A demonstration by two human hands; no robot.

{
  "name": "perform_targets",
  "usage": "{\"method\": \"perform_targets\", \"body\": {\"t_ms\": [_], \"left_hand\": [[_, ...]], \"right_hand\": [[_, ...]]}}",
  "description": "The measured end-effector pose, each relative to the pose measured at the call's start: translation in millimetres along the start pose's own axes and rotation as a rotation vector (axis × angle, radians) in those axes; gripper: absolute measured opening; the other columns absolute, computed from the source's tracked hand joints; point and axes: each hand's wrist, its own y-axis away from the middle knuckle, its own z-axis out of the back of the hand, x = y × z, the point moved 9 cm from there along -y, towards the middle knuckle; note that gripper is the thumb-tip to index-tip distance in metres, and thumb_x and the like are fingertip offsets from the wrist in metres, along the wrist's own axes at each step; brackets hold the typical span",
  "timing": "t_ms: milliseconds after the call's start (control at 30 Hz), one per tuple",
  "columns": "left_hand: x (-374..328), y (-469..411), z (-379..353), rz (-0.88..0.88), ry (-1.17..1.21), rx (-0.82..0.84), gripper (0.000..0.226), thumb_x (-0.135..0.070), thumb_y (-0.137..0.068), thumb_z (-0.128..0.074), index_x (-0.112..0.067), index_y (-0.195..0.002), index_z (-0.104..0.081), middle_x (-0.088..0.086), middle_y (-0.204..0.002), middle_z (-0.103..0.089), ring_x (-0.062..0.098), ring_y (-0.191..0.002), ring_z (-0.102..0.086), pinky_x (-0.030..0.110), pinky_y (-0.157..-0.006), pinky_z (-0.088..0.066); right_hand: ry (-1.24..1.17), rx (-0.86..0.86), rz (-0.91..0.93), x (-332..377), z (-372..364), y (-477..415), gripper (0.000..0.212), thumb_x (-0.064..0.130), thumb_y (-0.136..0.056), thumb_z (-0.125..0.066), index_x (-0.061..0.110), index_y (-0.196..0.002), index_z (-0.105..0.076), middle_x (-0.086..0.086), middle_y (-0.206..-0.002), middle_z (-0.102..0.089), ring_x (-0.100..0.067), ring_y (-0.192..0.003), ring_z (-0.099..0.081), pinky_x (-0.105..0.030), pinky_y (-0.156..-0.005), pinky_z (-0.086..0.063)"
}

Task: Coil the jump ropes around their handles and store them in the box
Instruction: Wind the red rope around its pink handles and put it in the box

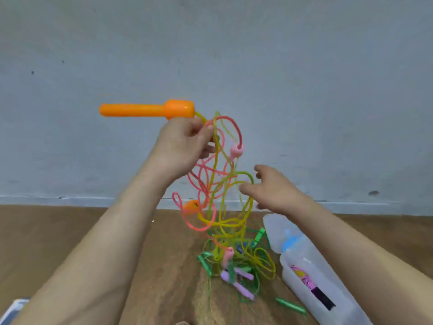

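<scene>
My left hand [182, 146] is raised in front of the wall, fingers closed on the yellow rope [216, 184] just below an orange handle [146, 110] that sticks out level to the left. A tangle of yellow and pink rope [203, 181] hangs from that hand down to the floor, with a pink handle [236, 151] and a second orange handle [191, 205] caught in it. My right hand [274, 188] is open with fingers spread, touching the hanging yellow loops from the right. The clear plastic box [293, 275] lies open on the floor at the lower right.
A heap of ropes [236, 261] with green, purple and pink handles lies on the wooden floor under the tangle. One green handle [290, 306] lies apart beside the box. The box holds a coiled pink and black rope [311, 287]. A grey wall stands close behind.
</scene>
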Motion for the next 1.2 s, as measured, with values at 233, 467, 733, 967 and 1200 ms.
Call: {"method": "perform_targets", "body": {"t_ms": [233,467,733,967,1200], "left_hand": [[70.7,44.8,-42.4,0.206,-0.556,0.333,0.03,-0.027,-0.09,-0.049,-0.01,-0.071,-0.065,0.0,-0.051,-0.064,0.004,-0.047,-0.059,0.022,-0.054,-0.047],[34.6,34.0,-13.7,0.261,1.028,-0.029,0.031,-0.017,-0.098,-0.039,-0.016,-0.067,-0.043,-0.006,-0.036,-0.025,0.007,-0.033,-0.015,0.016,-0.036,-0.014],[17.4,22.2,14.4,0.163,1.568,-0.106,0.02,-0.024,-0.096,-0.044,-0.019,-0.077,-0.048,-0.005,-0.049,-0.039,0.005,-0.04,-0.029,0.015,-0.039,-0.026],[84.4,66.0,-67.2,0.303,0.321,0.591,0.05,-0.054,-0.083,-0.06,-0.02,-0.119,-0.059,-0.002,-0.116,-0.067,0.012,-0.109,-0.062,0.031,-0.095,-0.047],[81.9,72.8,-88.3,0.208,0.261,0.636,0.024,-0.03,-0.091,-0.059,-0.011,-0.077,-0.06,0.004,-0.066,-0.057,0.013,-0.063,-0.053,0.027,-0.066,-0.045]], "right_hand": [[0.03,0.204,0.04,-3.0,-69.9,38.3,0.078,0.031,-0.081,-0.072,0.007,-0.145,-0.034,-0.01,-0.132,-0.052,-0.023,-0.116,-0.057,-0.036,-0.096,-0.046],[-0.128,0.466,0.071,-4.0,-128.4,49.7,0.073,0.042,-0.073,-0.078,0.031,-0.136,-0.043,0.002,-0.121,-0.056,-0.01,-0.1,-0.061,-0.026,-0.091,-0.049],[-0.192,0.282,0.101,-5.0,-148.7,46.8,0.019,0.018,-0.099,-0.049,0.011,-0.092,-0.066,-0.005,-0.082,-0.065,-0.012,-0.064,-0.06,-0.027,-0.064,-0.049],[-1.175,0.099,-0.025,10.7,-41.9,18.4,0.025,0.013,-0.101,-0.042,0.005,-0.083,-0.058,-0.007,-0.064,-0.068,-0.011,-0.05,-0.064,-0.018,-0.047,-0.052],[-1.317,0.116,-0.131,-3.0,-25.2,7.5,0.035,0.035,-0.1,-0.043,0.005,-0.108,-0.058,-0.009,-0.082,-0.072,-0.016,-0.067,-0.068,-0.027,-0.063,-0.053]]}}
